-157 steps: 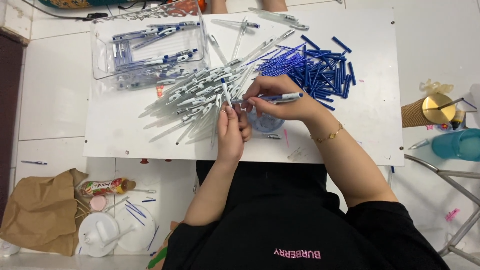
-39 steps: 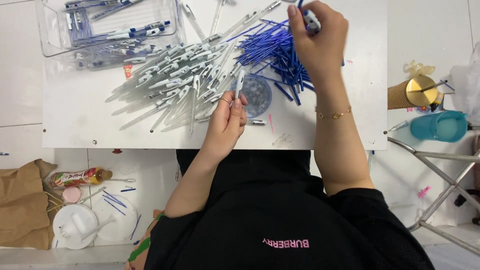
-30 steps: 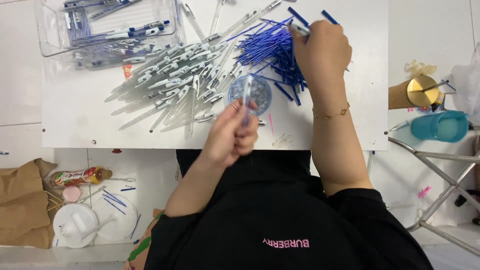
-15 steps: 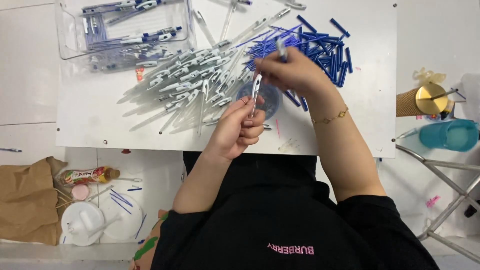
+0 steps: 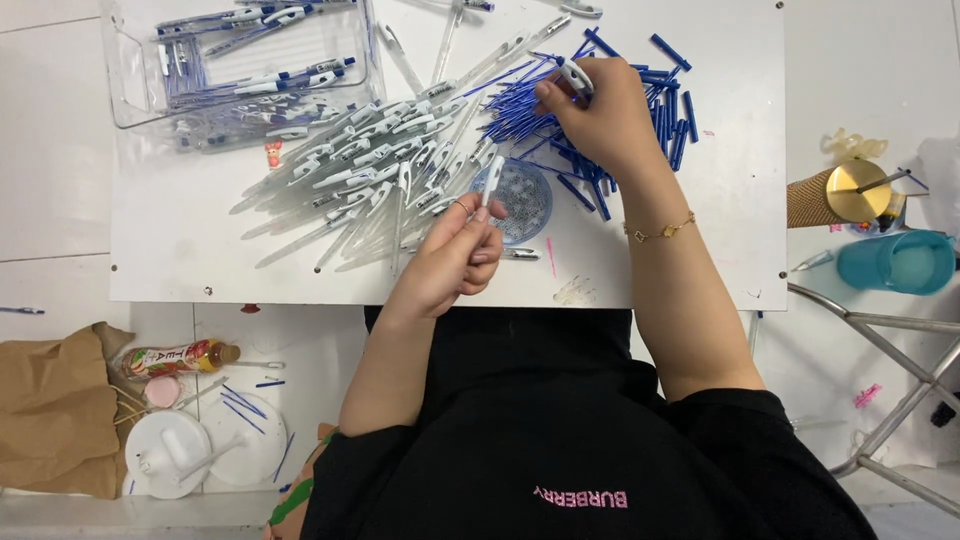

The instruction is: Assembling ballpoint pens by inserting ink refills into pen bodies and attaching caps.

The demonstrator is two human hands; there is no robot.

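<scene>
Fingers of the left hand (image 5: 448, 262) pinch a clear pen barrel (image 5: 493, 181), upright above the small round dish (image 5: 513, 200). Right hand (image 5: 598, 112) rests on the pile of blue refills (image 5: 560, 110), closed on a white pen part (image 5: 575, 77).

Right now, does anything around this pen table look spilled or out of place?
Yes. Below the white table, loose blue refills lie scattered on the floor beside a bottle on its side and a crumpled brown paper bag. One more pen part lies on the floor at far left. Nothing looks damaged.
</scene>
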